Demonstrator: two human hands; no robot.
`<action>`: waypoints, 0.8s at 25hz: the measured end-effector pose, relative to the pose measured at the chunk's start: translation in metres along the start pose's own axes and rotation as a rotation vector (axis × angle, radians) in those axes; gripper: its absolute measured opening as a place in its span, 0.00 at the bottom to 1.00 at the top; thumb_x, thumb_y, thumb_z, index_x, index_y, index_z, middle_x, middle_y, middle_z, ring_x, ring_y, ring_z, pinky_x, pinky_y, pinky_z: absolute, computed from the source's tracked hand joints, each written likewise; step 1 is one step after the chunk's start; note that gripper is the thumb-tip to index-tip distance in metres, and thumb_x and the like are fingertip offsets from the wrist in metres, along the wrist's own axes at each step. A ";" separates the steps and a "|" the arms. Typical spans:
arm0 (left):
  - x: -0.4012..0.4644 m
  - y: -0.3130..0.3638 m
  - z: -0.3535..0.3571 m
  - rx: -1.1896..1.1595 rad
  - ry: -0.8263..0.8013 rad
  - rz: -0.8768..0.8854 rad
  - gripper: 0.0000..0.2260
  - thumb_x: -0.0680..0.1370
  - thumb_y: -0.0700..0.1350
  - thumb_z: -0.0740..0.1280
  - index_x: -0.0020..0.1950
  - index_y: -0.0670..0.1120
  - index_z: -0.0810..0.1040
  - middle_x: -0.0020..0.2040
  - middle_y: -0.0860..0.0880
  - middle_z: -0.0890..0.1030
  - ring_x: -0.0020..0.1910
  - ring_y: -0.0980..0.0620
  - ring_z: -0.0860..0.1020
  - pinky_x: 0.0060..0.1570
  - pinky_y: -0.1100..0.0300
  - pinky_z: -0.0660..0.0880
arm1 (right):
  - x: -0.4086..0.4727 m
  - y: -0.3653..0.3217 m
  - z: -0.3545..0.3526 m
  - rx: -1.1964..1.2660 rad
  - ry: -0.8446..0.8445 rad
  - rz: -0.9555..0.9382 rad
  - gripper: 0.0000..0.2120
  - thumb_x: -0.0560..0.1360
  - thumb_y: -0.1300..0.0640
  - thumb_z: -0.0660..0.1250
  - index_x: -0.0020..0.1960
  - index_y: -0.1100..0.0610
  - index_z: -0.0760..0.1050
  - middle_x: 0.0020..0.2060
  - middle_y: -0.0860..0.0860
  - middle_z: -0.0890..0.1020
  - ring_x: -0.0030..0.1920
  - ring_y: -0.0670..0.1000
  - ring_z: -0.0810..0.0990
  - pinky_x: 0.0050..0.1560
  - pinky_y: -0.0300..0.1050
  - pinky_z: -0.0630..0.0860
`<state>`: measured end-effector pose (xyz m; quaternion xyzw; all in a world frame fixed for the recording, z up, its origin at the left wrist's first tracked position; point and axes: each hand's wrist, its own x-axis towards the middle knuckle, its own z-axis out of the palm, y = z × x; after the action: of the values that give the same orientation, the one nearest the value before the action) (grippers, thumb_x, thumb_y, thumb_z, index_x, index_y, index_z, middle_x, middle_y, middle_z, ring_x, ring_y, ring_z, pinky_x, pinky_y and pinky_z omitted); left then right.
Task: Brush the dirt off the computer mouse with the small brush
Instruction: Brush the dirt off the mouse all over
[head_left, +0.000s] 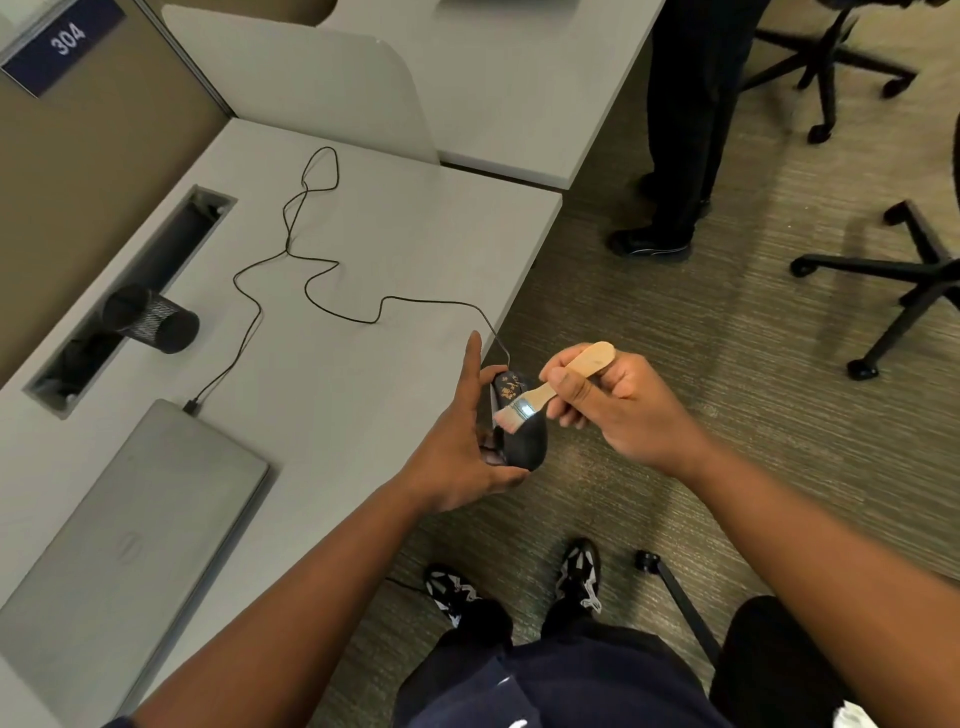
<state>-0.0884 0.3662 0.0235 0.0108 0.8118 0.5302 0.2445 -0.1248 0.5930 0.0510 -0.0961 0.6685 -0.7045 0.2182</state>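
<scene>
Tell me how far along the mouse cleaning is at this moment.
Done: the left hand holds the mouse off the desk, and the right hand grips the small brush. In hand: the bristles touch the mouse's middle. Left: brown specks still show on its front end near the cable, so brushing is unfinished.

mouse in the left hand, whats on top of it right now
The small brush, gripped by the right hand, rests its bristles on the mouse. Tan specks show near its front; the left hand covers its far side.
</scene>
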 end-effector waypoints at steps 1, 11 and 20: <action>0.000 0.000 0.000 0.015 -0.002 0.000 0.69 0.66 0.36 0.84 0.77 0.78 0.34 0.70 0.81 0.59 0.63 0.50 0.83 0.48 0.59 0.85 | 0.001 0.001 0.000 0.000 -0.006 0.021 0.14 0.79 0.51 0.67 0.55 0.61 0.80 0.37 0.53 0.85 0.37 0.49 0.82 0.39 0.40 0.78; 0.003 0.001 -0.002 0.112 -0.055 0.015 0.70 0.66 0.38 0.85 0.76 0.78 0.31 0.82 0.59 0.59 0.59 0.45 0.85 0.41 0.55 0.85 | 0.016 0.006 -0.008 -0.086 0.032 0.180 0.06 0.84 0.57 0.65 0.53 0.56 0.80 0.34 0.50 0.84 0.35 0.47 0.79 0.38 0.42 0.75; -0.002 0.003 -0.001 0.089 -0.010 -0.004 0.70 0.66 0.38 0.85 0.76 0.78 0.31 0.83 0.58 0.59 0.68 0.44 0.80 0.51 0.47 0.86 | 0.012 0.017 -0.011 -0.097 0.219 0.175 0.07 0.85 0.55 0.65 0.52 0.55 0.80 0.32 0.48 0.84 0.33 0.45 0.79 0.36 0.40 0.76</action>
<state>-0.0880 0.3663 0.0266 0.0227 0.8335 0.4929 0.2488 -0.1366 0.5977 0.0310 0.0294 0.7273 -0.6559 0.1997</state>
